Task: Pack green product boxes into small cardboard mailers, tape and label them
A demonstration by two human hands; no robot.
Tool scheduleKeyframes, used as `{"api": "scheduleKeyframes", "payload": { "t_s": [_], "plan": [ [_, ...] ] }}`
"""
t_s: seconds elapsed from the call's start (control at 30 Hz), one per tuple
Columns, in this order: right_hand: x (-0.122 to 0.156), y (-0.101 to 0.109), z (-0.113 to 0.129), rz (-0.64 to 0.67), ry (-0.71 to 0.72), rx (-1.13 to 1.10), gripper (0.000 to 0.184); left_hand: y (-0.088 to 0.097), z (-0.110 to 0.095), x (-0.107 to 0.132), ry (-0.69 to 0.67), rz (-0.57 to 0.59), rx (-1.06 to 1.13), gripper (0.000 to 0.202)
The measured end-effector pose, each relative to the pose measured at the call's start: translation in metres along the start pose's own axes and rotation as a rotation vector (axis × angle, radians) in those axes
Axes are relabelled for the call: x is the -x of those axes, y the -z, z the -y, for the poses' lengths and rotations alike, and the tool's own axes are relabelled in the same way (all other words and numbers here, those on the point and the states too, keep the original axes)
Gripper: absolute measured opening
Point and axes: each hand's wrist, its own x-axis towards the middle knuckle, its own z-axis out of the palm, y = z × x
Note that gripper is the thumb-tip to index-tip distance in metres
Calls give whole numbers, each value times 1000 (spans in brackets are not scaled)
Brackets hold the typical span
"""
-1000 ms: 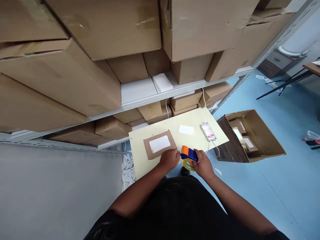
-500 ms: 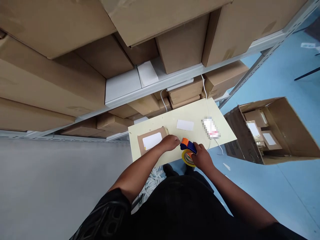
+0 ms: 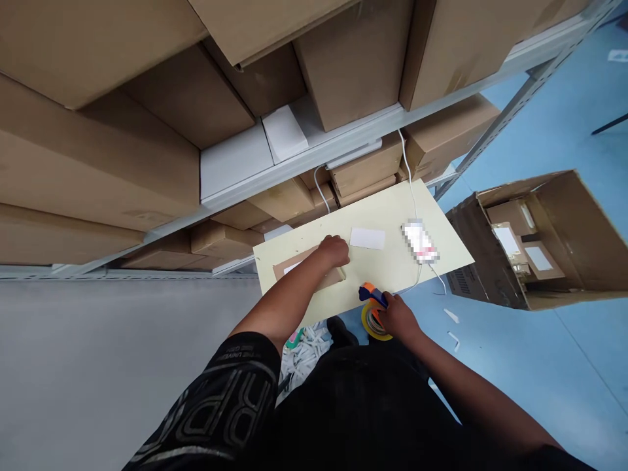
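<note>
My right hand (image 3: 400, 316) is closed round the handle of a blue and orange tape dispenser (image 3: 375, 294) with a yellow roll on it. It hangs at the table's near edge. My left hand (image 3: 334, 250) is a closed fist over the far right corner of a flat cardboard parcel (image 3: 332, 279). What its fingers hold, if anything, is hidden from me. My left forearm covers much of the parcel and its white label. To the right of the fist a white slip of paper (image 3: 367, 238) lies on the pale yellow table (image 3: 314, 235).
A blurred-out phone-like device (image 3: 419, 241) with white cables lies at the table's right. Beyond stands a shelf rack (image 3: 363, 134) full of cardboard boxes. An open carton (image 3: 579, 242) holding labelled parcels stands on the right. Paper scraps (image 3: 309, 353) lie below the table.
My left hand has moved away from the dispenser, up and slightly left onto the parcel's far corner. The dispenser has dropped slightly lower in my right hand. The view has shifted a little.
</note>
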Motion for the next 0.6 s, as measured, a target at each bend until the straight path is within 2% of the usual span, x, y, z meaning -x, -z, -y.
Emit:
{"api": "scheduleKeyframes", "payload": {
  "t_s": [0.17,0.3,0.37,0.43,0.5,0.6],
  "plan": [
    [-6,-25,15,19,-1,11,34,-13,5,-5,6,139,-74,9],
    [-9,-40,21,43,22,30,31,-16,6,-1,-8,167,-112,11],
    [-9,-43,24,59,25,29,31,-12,4,4,-60,138,-120,13],
    [-9,-45,26,61,28,15,29,-5,3,14,-145,44,-97,19],
    [-8,-45,26,54,35,2,30,2,9,31,-191,-127,-32,24],
    [-5,-46,26,42,47,-14,33,6,37,73,-98,-388,46,24]
  ]
}}
